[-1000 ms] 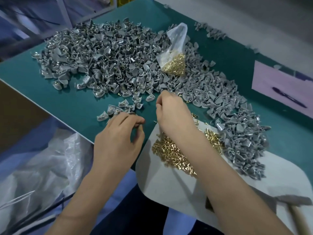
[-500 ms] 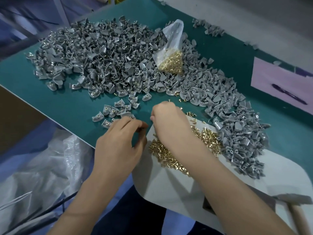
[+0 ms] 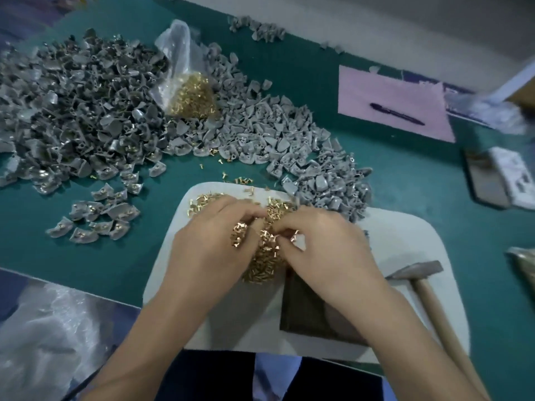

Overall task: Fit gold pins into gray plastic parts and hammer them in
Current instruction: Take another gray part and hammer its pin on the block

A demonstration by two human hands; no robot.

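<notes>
The loose gold pins (image 3: 262, 256) lie heaped on a white pad (image 3: 405, 241) right under both hands, which hide much of the heap. The left hand (image 3: 214, 244) and right hand (image 3: 327, 241) meet over it, fingers curled and picking among pins; whether either grips one I cannot tell. Beyond the hands sprawl gray plastic parts (image 3: 95, 111) on the green desk (image 3: 318, 53), a clear bag of pins (image 3: 188, 91) among them. A hammer (image 3: 425, 282) lies just right of the right hand, and a dark block (image 3: 307, 311) sits under that wrist.
</notes>
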